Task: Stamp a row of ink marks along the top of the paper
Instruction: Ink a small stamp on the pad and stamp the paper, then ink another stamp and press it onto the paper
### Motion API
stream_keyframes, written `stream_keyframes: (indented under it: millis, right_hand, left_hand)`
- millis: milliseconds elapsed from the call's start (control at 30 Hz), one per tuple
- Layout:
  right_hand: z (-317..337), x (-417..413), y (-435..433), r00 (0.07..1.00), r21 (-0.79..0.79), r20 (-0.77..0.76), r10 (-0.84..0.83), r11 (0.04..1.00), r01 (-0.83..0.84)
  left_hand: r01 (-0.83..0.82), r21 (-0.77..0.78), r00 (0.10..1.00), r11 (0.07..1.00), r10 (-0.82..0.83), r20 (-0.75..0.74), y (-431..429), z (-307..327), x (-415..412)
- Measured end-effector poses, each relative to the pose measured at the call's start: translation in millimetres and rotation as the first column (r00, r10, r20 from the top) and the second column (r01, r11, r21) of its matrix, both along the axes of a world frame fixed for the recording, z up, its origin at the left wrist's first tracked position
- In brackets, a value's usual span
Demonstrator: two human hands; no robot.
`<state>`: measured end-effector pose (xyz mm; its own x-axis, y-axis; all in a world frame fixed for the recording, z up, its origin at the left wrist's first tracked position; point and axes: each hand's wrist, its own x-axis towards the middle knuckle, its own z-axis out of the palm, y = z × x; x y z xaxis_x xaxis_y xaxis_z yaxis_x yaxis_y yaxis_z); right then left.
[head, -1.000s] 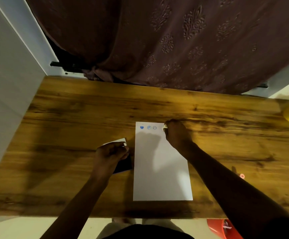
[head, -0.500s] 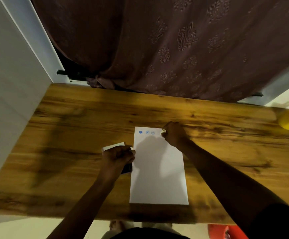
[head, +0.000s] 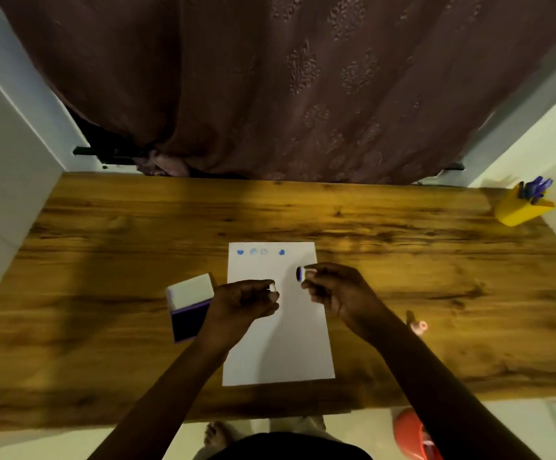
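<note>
A white sheet of paper lies lengthwise on the wooden table. Several blue ink marks run along its top edge, with a gap before the rightmost one. My right hand hovers over the paper's upper right and grips a small round stamp, its inked purple face turned left. My left hand is over the paper's left edge, pinching a small white piece at the fingertips. An open ink pad with a white lid raised sits just left of the paper.
A yellow pen holder with blue pens stands at the table's far right corner. A small pinkish stamp lies right of my right forearm. A brown curtain hangs behind the table. An orange object sits on the floor at lower right.
My right hand has lifted the stamp off the top edge and drawn back, leaving a new blue mark. My left hand has left the ink pad and moved over the paper.
</note>
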<state>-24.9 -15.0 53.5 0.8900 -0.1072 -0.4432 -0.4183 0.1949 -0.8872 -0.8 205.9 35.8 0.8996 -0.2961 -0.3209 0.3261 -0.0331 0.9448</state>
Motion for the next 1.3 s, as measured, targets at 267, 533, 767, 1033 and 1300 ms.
stream_keyframes:
  millis: [267, 533, 767, 1033, 1300]
  right_hand:
    - [0, -49, -6, 0.990, -0.159, 0.085, 0.109, 0.983, -0.094]
    - [5, -72, -25, 0.995, -0.200, 0.073, 0.066, 0.979, -0.050]
    - [-13, -105, -49, 0.995, -0.283, -0.030, 0.094, 0.954, -0.099]
    - [-30, -130, -81, 0.980, -0.634, -0.136, 0.146, 0.747, -0.199]
    - [-55, -138, -94, 0.934, -0.868, -0.278, 0.225, 0.358, -0.344]
  left_hand:
    - [0.185, 0.023, 0.977, 0.982, -0.186, 0.107, -32, -3, -9]
    - [0.284, 0.088, 0.927, 0.955, -0.297, 0.229, -56, -5, -15]
    - [0.409, 0.162, 0.887, 0.898, -0.433, 0.160, -74, -27, -36]
    - [0.472, 0.324, 0.823, 0.820, -0.542, 0.172, -108, -54, -58]
    - [0.412, 0.383, 0.873, 0.827, -0.479, 0.096, -123, -67, -46]
